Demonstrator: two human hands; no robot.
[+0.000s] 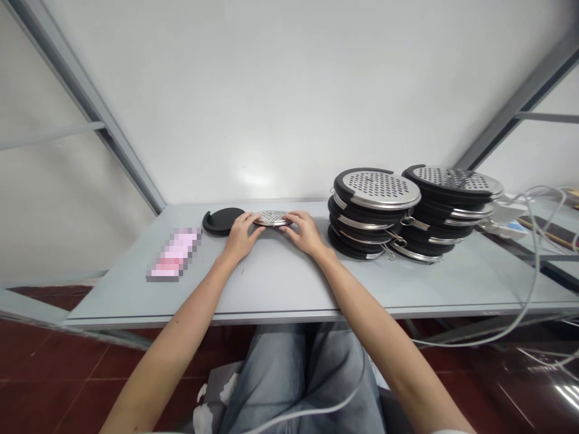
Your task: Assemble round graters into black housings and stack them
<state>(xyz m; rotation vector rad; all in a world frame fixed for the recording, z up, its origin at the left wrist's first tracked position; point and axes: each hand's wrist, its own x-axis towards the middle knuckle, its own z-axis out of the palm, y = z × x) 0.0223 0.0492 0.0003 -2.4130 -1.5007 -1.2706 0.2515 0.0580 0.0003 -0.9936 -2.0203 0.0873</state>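
A round metal grater disc [272, 215], silver and full of holes, sits on the grey table in front of me. My left hand [243, 236] grips its left edge, thumb in front and fingers over the rim. On the opposite edge, my right hand [306, 231] has the same kind of hold. The underside of the disc is hidden. Just left of my left hand lies a flat black round piece [225, 220] with a raised curved rim along its left side.
To the right stand two stacks of black-rimmed perforated discs, a nearer stack [379, 188] and a farther stack [456, 178], with wire loops sticking out. A blurred pink phone-like rectangle [175, 253] lies left. A white cable [536, 259] hangs over the right front edge.
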